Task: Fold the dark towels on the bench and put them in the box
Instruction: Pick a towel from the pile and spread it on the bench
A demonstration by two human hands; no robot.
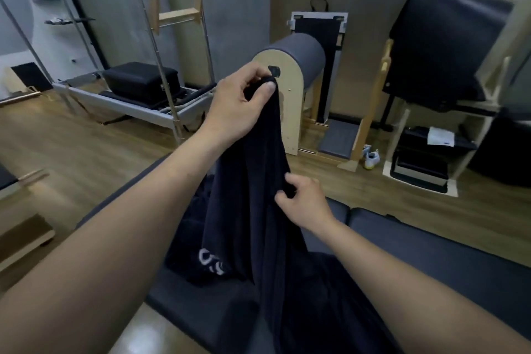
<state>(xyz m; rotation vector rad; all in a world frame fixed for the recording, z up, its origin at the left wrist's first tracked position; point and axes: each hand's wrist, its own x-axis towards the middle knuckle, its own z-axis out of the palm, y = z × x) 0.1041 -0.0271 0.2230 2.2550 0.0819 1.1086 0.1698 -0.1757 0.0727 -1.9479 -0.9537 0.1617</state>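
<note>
A dark navy towel (pixel 253 204) hangs lifted above the padded grey bench (pixel 431 256). My left hand (pixel 238 103) pinches its top corner high in the middle of the view. My right hand (pixel 301 201) pinches the towel's right edge lower down. The towel's lower end drapes onto the bench. More dark towel cloth (pixel 201 261) with white lettering lies heaped on the bench behind it. No box for the towels is in view.
A wooden barrel-shaped exercise unit (pixel 290 77) stands straight ahead on the wood floor. A metal-framed reformer (pixel 138 97) sits at the back left. A wooden chair unit with black padding (pixel 439 46) stands at the right, with white shoes (pixel 372 158) beside it.
</note>
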